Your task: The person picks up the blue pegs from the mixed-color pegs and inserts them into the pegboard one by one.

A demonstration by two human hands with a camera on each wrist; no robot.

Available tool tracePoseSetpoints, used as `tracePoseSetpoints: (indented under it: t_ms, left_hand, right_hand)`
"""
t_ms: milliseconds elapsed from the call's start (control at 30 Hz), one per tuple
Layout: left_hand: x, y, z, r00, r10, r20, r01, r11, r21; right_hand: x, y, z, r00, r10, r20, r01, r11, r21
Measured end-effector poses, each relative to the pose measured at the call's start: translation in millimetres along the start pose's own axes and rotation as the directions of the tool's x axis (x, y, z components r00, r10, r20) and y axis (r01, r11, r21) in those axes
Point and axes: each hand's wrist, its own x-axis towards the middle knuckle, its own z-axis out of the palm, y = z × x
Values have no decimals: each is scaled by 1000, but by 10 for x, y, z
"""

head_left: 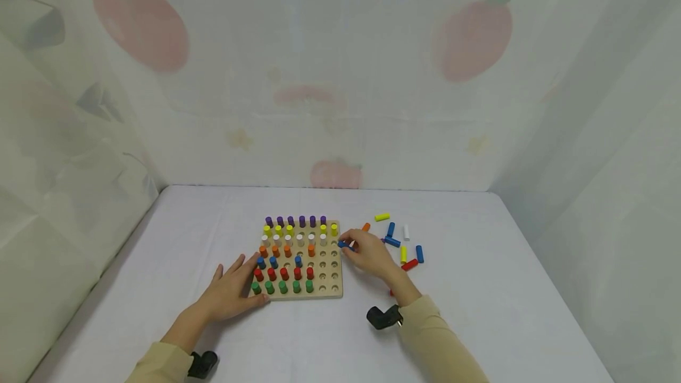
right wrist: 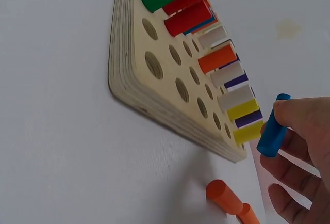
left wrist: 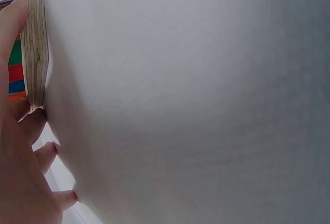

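Note:
A wooden pegboard point(head_left: 332, 293) point(right wrist: 154, 97) point(left wrist: 35, 43) lies on the white table, with rows of purple, yellow, white, orange, blue, red and green pegs standing in its holes. My left hand point(head_left: 234, 291) point(left wrist: 20, 152) lies flat with straight fingers against the board's near-left corner. At the board's right edge my right hand point(head_left: 367, 251) point(right wrist: 299, 152) pinches a blue peg point(head_left: 344, 245) point(right wrist: 272, 132). Several holes on the board's right side stand empty.
Loose pegs lie on the table right of the board: a yellow peg point(head_left: 382, 217), a white peg point(head_left: 407, 231), blue pegs point(head_left: 392, 236), a red peg point(head_left: 409, 265), an orange peg point(right wrist: 223, 196). Patterned curtains close in the table behind and at both sides.

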Motion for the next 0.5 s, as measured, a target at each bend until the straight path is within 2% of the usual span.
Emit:
tracePoseSetpoints:
  t_ms: [167, 500]
  left_hand:
    - [0, 8, -7, 1000, -2, 0, 2, 1000, 5]
    - [-3, 2, -8, 1000, 3, -1, -3, 1000, 9]
  right_hand:
    - [30, -88, -2, 1000, -28, -2, 28, 998, 52]
    - [95, -249, 19, 999, -46, -5, 46, 995, 85]
